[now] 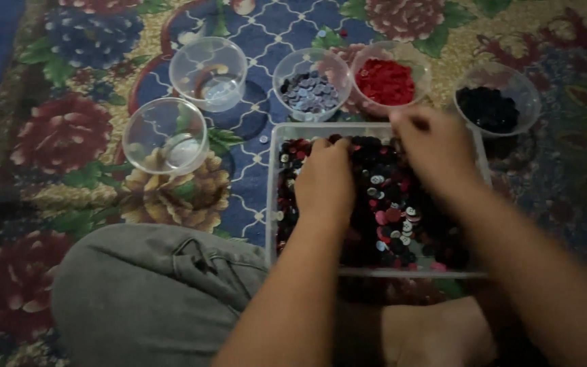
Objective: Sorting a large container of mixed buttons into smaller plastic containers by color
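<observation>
At the bottom of the frame a bent knee in grey trousers (151,292) fills the lower left, with a bare foot (436,333) at lower centre; the person sits on the floor so that everything lies within arm's reach. Just above, at centre, a clear rectangular tray (274,204) rests on the flowered carpet (56,136), heaped with mixed buttons (392,211) in black, red, pink and white. The left hand (324,180) lies knuckles-up on the heap near the tray's upper left corner, fingers curled down into the buttons; whether its grip holds any I cannot tell. The right hand (433,146) hovers over the tray's upper right edge, fingertips pinched narrow as though on something small, though nothing shows between them and the hand is blurred. Beyond the tray, round clear bowls stand in an arc, seemingly one colour each: grey buttons (310,92) at upper centre, red buttons (385,81) beside them, black buttons (487,109) at upper right. Two bowls at upper left, one nearer (164,136) and one farther (208,71), show nothing inside. No labels or packages are visible.
</observation>
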